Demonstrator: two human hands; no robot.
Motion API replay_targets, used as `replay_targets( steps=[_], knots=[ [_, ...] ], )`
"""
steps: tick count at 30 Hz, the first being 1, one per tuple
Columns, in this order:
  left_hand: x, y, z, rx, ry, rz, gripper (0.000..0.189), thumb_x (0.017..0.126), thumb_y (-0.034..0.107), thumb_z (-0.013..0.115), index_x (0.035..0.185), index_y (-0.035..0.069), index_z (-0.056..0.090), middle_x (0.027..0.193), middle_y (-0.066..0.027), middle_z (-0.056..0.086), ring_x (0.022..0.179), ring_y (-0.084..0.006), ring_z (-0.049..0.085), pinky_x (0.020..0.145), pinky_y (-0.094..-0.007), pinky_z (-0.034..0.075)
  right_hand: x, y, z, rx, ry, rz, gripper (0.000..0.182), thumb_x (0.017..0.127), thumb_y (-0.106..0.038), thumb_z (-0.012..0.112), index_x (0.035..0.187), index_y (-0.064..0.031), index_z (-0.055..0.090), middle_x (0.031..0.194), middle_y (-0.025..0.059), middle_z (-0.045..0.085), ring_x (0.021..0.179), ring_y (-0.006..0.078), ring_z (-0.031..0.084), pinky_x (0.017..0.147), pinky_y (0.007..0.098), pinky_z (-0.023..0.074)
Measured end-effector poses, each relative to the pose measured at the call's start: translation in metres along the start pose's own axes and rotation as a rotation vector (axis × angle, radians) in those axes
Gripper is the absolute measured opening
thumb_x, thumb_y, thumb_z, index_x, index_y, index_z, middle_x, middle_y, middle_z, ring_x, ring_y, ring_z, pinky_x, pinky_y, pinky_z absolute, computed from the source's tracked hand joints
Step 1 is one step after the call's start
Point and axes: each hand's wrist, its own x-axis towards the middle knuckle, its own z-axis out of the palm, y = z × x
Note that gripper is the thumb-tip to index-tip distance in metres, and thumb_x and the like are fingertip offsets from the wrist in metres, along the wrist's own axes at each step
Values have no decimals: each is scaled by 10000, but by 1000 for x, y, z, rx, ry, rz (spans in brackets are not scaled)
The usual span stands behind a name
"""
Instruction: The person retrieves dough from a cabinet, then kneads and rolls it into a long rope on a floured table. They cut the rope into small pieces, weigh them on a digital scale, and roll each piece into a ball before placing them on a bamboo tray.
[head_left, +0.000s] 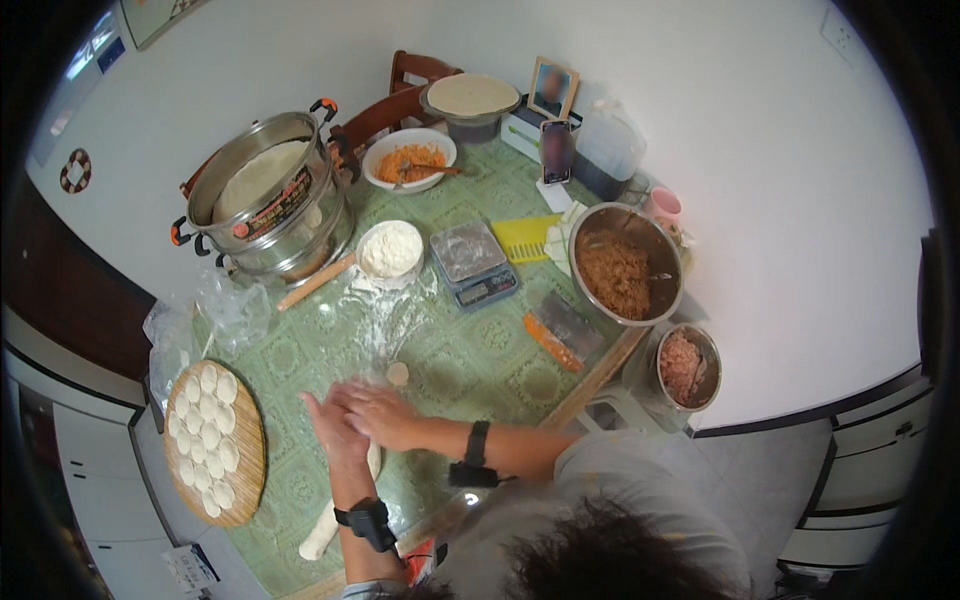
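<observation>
My left hand (337, 424) and my right hand (380, 416) meet over the floured tablecloth, the right one lying across the left. Their edges are blurred, and whatever is between or under the palms is hidden. A rope of dough (322, 531) lies beneath my left forearm, its upper part showing beside the wrist. Just beyond my fingers is a small round dough piece (397, 373). Farther up, a bowl of flour (390, 249) stands beside a wooden rolling pin (316, 282). A round woven tray (251, 465) at the left holds several dough pieces.
A steamer pot (274, 202) stands at the back left, near a bowl of shredded orange food (410, 159). A digital scale (474, 264), a dough scraper (562, 330) and a metal bowl of brown filling (626, 262) are farther right. Pinkish minced filling (681, 367) sits in another container.
</observation>
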Motion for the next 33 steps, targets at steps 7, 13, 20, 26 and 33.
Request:
replay_targets(
  steps=[7,13,20,26,33],
  knots=[
    [-15,-26,-1,669,28,504,607,947,481,313,1334,17,364,1366,-135,375,1249,-231,354,1044,-378,238,-7,-4,5,384,66,572,419,926,-336,444,1198,-22,505,1168,192,548,1105,368,489,948,420,355],
    [7,-28,-43,797,167,419,432,965,331,347,1121,-10,561,1151,-145,554,1086,-259,504,953,-355,348,-12,-22,-42,704,-126,305,301,905,-251,526,1088,-11,543,1055,127,603,969,202,582,805,316,453],
    [-3,-18,-85,1063,270,555,188,895,142,528,983,0,614,1100,-149,583,1107,-272,505,950,-359,370,-69,89,-93,282,249,603,239,863,-187,541,1046,-45,600,962,134,636,861,244,621,761,334,485],
    [-25,-21,-108,906,326,429,191,884,102,546,1040,-4,579,1180,-143,536,1171,-251,468,964,-342,368,-90,135,-164,-115,292,784,358,817,-201,603,1150,-70,580,834,150,642,763,264,627,696,352,488],
    [-27,-22,-97,797,313,435,214,889,83,541,1077,-18,545,1127,-114,554,1086,-193,514,924,-310,392,-75,149,-188,-363,160,870,449,803,-226,547,1246,-167,508,932,167,639,869,338,605,758,437,479]
  ],
)
